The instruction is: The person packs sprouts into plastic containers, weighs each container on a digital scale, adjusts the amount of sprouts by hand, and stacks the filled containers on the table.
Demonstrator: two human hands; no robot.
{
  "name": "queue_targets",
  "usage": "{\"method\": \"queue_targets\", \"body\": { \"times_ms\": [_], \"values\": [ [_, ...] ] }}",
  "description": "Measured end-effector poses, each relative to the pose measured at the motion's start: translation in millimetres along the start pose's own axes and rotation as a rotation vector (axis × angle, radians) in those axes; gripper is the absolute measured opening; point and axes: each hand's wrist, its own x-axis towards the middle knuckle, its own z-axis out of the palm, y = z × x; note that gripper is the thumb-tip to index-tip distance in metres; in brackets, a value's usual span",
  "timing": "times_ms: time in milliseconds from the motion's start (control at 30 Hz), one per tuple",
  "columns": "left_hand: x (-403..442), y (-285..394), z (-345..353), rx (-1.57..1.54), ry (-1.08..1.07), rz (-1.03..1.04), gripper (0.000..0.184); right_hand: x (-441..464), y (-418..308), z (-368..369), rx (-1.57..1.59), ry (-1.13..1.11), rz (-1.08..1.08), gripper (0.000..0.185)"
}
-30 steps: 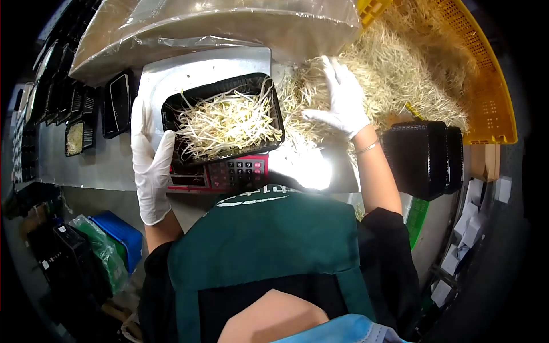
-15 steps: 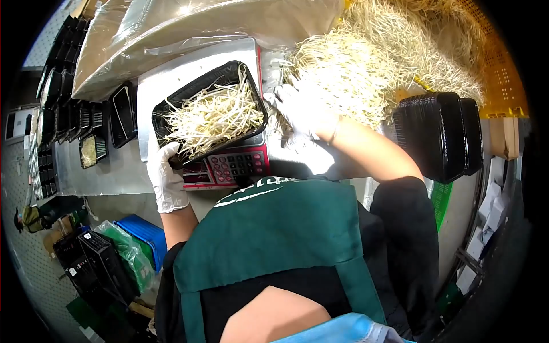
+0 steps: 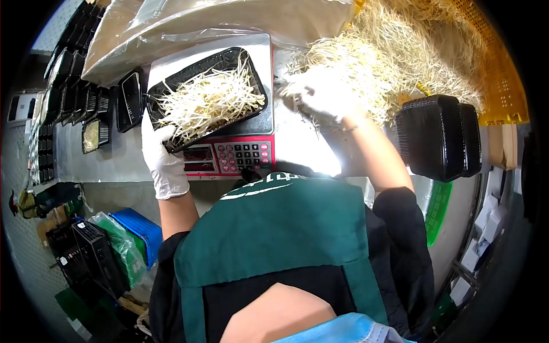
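A black plastic tray (image 3: 206, 127) of bean sprouts (image 3: 209, 100) rests tilted over the silver plate of a red-fronted digital scale (image 3: 243, 153). My left hand (image 3: 162, 157), in a white glove, grips the tray's left corner, its thumb over the rim. My right hand (image 3: 326, 98), gloved too, is curled at the near left edge of a large heap of bean sprouts (image 3: 372, 71). Loose sprouts show at its fingertips; glare washes out part of the glove.
Upside-down black trays (image 3: 432, 137) are stacked right of the heap. An empty black tray (image 3: 130, 100) leans left of the scale, near more stacked trays (image 3: 74, 86). Clear plastic sheeting (image 3: 189, 26) lies behind. A yellow perforated crate (image 3: 497, 80) borders the heap.
My right hand has gone from spread fingers beside the tray to a curled grip at the heap, slightly to the right. The tray has shifted slightly up and left with my left hand.
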Motion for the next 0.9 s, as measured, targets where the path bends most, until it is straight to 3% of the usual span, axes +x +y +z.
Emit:
{"method": "queue_targets", "body": {
  "times_ms": [100, 167, 233, 267, 367, 400, 433, 500, 567, 633, 667, 700, 767, 800, 833, 900],
  "values": [
    [3.9, 5.5, 7.3, -0.011, -0.054, -0.01, 0.068, -11.4, 6.0, -52.3, 0.561, 0.108, 0.124, 0.033],
    [2.1, -1.6, 13.9, -0.085, 0.116, -0.124, 0.061, -6.9, -2.8, -87.2, 0.836, 0.245, 0.002, 0.033],
    [0.1, 1.4, 36.9, -0.023, 0.065, -0.181, 0.053, -0.9, -11.0, -125.6, 0.849, 0.143, 0.047, 0.034],
    [-0.3, -2.3, 45.5, -0.002, 0.042, -0.209, 0.051, 6.4, -32.3, -134.6, 0.961, 0.207, -0.066, 0.035],
    [-5.4, -16.2, 58.3, -0.117, -0.05, -0.343, 0.043, 32.5, -79.0, -138.8, 0.666, 0.089, -0.114, 0.04],
    [-7.0, -20.1, 61.3, -0.173, -0.039, -0.327, 0.039, 45.7, -84.7, -123.1, 0.546, 0.006, -0.231, 0.046],
    [-3.3, -27.5, 51.4, -0.138, -0.005, -0.417, 0.037, 48.7, -96.5, -109.2, 0.35, -0.079, -0.178, 0.053],
    [-10.6, -21.8, 45.8, -0.041, 0.016, -0.321, 0.037, 45.5, -123.3, -116.3, -0.065, -0.306, -0.016, 0.063],
    [-16.5, -16.0, 37.8, -0.085, 0.064, -0.208, 0.036, 31.1, -104.5, -109.8, 0.097, -0.125, -0.136, 0.08],
    [-5.0, -24.5, 22.5, -0.173, 0.113, -0.121, 0.036, 25.3, -104.3, -111.7, 0.468, -0.158, -0.036, 0.078],
    [11.5, -44.3, 3.9, 0.034, -0.121, -0.018, 0.037, 20.6, -97.9, -91.6, 0.342, -0.002, -0.063, 0.072],
    [14.7, -43.7, 6.7, 0.392, -0.354, 0.165, 0.037, 17.3, -95.4, -73.8, 0.344, -0.014, -0.059, 0.072],
    [21.7, -41.9, 13.0, 1.02, -0.625, 0.803, 0.037, 15.8, -102.3, -47.5, -0.049, 0.112, -0.221, 0.066],
    [21.5, -29.3, 32.4, 1.132, -0.661, 0.845, 0.042, 14.9, -115.8, -49.8, -0.289, -0.071, -0.107, 0.062],
    [20.8, -16.6, 52.6, 1.245, -0.699, 0.883, 0.048, 14.9, -113.3, -45.9, -0.141, 0.071, -0.203, 0.057],
    [18.0, -28.7, 49.3, 1.307, -0.699, 0.845, 0.046, 11.2, -111.4, -67.4, -0.196, 0.142, -0.231, 0.049]
  ]
}}
